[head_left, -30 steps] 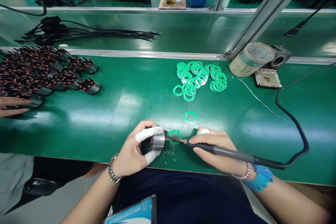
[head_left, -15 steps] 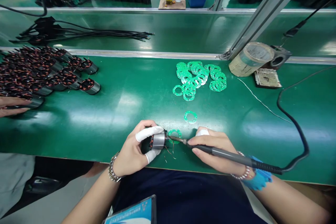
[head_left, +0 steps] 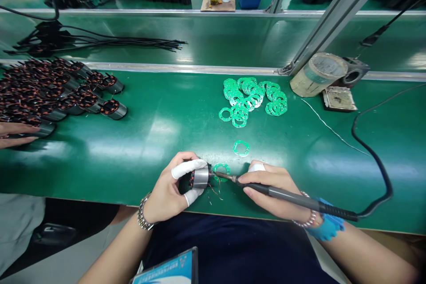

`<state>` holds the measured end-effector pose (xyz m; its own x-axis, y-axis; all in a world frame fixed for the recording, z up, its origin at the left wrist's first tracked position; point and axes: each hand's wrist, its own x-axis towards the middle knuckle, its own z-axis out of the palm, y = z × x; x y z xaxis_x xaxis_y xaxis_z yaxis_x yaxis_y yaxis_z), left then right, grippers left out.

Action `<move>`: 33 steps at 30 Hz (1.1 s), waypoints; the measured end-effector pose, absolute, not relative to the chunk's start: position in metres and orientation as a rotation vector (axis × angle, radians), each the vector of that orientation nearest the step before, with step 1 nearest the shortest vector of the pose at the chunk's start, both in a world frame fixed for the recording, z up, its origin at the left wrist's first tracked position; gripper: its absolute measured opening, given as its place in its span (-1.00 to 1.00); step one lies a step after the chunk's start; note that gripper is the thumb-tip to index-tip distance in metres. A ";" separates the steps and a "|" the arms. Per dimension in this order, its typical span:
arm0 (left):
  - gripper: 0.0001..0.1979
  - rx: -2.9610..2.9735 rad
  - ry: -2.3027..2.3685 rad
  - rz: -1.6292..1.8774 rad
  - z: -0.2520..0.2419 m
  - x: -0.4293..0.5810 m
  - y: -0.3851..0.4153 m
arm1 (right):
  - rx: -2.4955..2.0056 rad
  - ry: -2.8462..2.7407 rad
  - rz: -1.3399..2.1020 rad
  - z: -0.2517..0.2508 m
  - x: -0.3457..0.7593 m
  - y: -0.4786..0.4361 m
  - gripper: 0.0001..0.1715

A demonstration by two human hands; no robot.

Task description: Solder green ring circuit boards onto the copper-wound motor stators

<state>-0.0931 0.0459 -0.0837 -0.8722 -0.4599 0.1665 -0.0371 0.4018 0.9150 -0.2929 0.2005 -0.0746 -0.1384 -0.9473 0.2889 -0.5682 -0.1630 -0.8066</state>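
My left hand (head_left: 171,191), with white covers on thumb and a finger, is closed around a motor stator (head_left: 201,179), a grey metal cylinder lying sideways with thin wires hanging from its right end. In my right hand (head_left: 274,186) is a soldering iron (head_left: 286,195), held like a pen. Its tip meets the right end of the stator; whether it touches a wire there is too small to tell. Just behind the tip a green ring-shaped circuit board (head_left: 221,168) lies on the bench, partly covered by the iron. Another ring board (head_left: 241,148) lies a little farther back.
Many stators (head_left: 83,97) stand at the left, where another person's hand (head_left: 18,135) rests. Ring boards (head_left: 248,95) lie piled at the back centre. A solder roll (head_left: 317,73) and a tip-cleaning pad (head_left: 339,98) stand back right. The iron's cable (head_left: 379,159) loops at the right.
My hands, the stator and the iron stay almost still. The bundle of black cables on the back ledge has shifted slightly left.
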 end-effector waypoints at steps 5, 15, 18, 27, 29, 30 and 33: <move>-0.49 0.400 -2.276 -1.441 -0.082 -0.095 0.046 | -1.747 1.694 -1.242 -0.075 -0.293 0.201 -0.82; -0.47 0.412 -2.281 -1.459 -0.084 -0.092 0.046 | -1.674 1.715 -1.261 -0.072 -0.296 0.202 -0.83; -0.47 0.418 -2.282 -1.463 -0.085 -0.092 0.045 | -1.674 1.729 -1.262 -0.072 -0.296 0.202 -0.84; -0.47 0.434 -2.281 -1.471 -0.086 -0.091 0.045 | -1.665 1.821 -1.419 -0.073 -0.298 0.204 -0.79; -0.47 0.445 -2.282 -1.479 -0.086 -0.090 0.044 | -1.715 1.820 -1.447 -0.077 -0.300 0.205 -0.76; -0.48 0.449 -2.280 -1.483 -0.086 -0.090 0.044 | -1.753 1.810 -1.459 -0.080 -0.300 0.205 -0.75; -0.51 0.473 -2.267 -1.500 -0.086 -0.092 0.046 | -1.899 1.716 -1.426 -0.091 -0.299 0.203 -0.71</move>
